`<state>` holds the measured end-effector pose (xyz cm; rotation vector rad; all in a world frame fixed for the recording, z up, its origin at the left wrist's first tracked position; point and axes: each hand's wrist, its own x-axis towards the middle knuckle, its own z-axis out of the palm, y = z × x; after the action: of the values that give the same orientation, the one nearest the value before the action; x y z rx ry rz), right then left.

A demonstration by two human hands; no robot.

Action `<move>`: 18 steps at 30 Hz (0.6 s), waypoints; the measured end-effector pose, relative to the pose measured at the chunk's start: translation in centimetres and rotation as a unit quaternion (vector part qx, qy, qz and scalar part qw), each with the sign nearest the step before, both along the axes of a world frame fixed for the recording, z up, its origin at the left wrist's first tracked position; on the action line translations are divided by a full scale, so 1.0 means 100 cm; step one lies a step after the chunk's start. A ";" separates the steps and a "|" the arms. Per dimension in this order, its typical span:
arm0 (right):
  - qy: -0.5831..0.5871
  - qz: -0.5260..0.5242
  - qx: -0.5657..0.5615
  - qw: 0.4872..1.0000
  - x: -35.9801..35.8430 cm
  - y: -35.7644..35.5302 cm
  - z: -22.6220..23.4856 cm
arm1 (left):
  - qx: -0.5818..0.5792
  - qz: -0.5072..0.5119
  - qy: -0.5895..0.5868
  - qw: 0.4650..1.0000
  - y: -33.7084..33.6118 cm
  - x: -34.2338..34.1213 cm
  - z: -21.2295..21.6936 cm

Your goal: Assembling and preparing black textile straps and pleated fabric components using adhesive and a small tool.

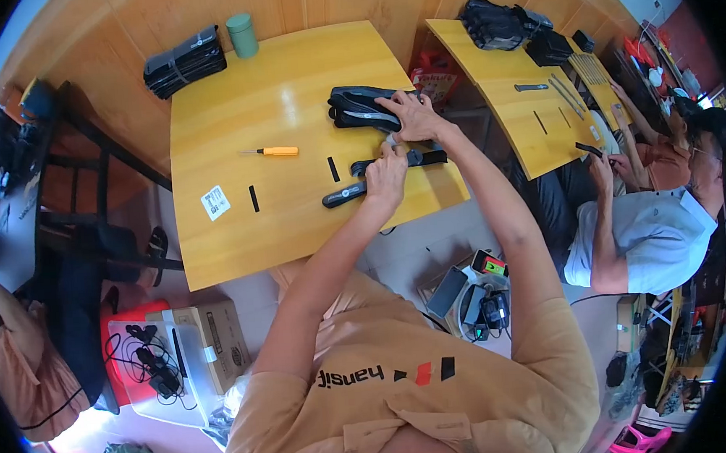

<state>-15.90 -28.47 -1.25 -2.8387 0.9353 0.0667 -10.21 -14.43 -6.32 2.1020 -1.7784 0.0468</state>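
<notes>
A folded black bundle with a pale grey edge (360,109) lies near the right side of the yellow table (286,89). My right hand (416,117) is at the bundle's right end, its bent fingers over it and its thumb down toward my other hand. Just below, my left hand (386,177) has its fingers pinched together close to that thumb. A small whitish bit shows between the hands, too small to name. Beside my left hand lie a black strap with a rounded end (344,196) and a second black strap (427,158), partly covered by the hand.
An orange-handled screwdriver (280,151), a white label (216,203) and two short black strips (253,199) lie leftward. Stacked black packets (186,64) and a green canister (242,36) stand at the back. A co-worker (646,236) sits right at another table (522,97).
</notes>
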 end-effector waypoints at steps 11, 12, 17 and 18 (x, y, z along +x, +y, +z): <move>-0.237 -0.096 0.128 0.958 -0.062 -0.012 0.039 | -0.003 -0.049 0.037 0.998 0.032 0.003 0.018; -0.237 -0.142 0.133 0.952 -0.075 -0.017 0.033 | -0.011 -0.048 0.049 0.998 0.033 0.005 0.020; -0.085 -0.176 0.205 0.959 -0.126 -0.013 0.001 | -0.076 -0.018 0.135 0.988 0.018 0.023 0.050; -0.084 -0.152 0.215 0.961 -0.133 -0.013 -0.013 | -0.077 -0.021 0.135 0.988 0.012 0.025 0.055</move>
<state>-29.16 -29.81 -2.54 -2.2454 1.1446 -0.0060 -7.72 -13.27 -0.77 1.8638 -1.6049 -0.1041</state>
